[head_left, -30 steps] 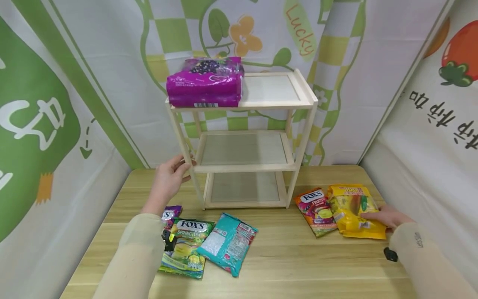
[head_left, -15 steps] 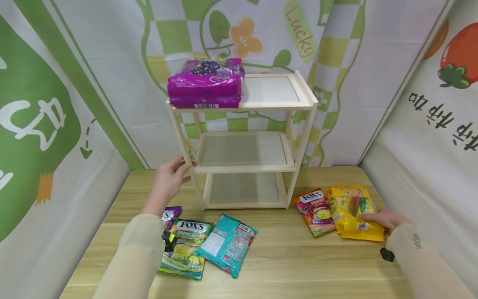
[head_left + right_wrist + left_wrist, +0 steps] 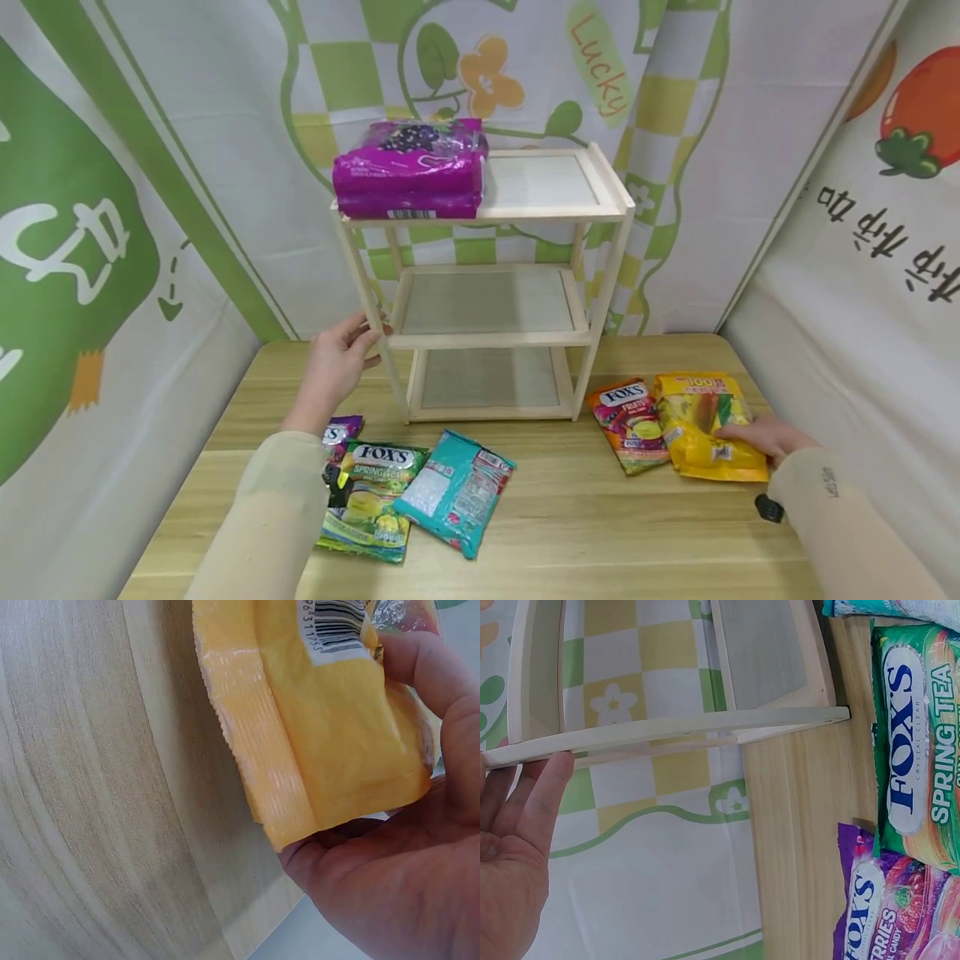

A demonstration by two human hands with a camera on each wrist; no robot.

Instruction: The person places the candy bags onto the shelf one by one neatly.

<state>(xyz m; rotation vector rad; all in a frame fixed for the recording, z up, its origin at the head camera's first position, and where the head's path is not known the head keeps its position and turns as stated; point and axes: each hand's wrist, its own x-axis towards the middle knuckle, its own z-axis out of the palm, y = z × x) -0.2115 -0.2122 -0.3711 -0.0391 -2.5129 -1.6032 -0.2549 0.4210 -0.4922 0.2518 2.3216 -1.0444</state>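
Observation:
My left hand [image 3: 339,358] holds the left post of a pale wooden three-tier shelf [image 3: 491,339] at the middle board's height. In the left wrist view its fingers [image 3: 544,799] lie against the frame. On the far right, my right hand [image 3: 768,437] grips a yellow candy bag [image 3: 697,429] by its right side, thumb on top. Its other fingers go under the bag, partly hidden, in the right wrist view. An orange-red FOX'S Fruits candy bag [image 3: 630,427] lies at the yellow bag's left, their edges meeting.
A purple grape-print package [image 3: 408,171] sits on the shelf's top left. In front on the wooden table [image 3: 570,533] lie a green FOX'S Spring Tea bag [image 3: 371,500], a turquoise bag [image 3: 456,492] and a purple FOX'S bag [image 3: 341,429]. Printed cloth walls stand around the table.
My right hand and the yellow bag have shifted slightly left, closer to the orange-red bag. The left hand keeps its place on the shelf post.

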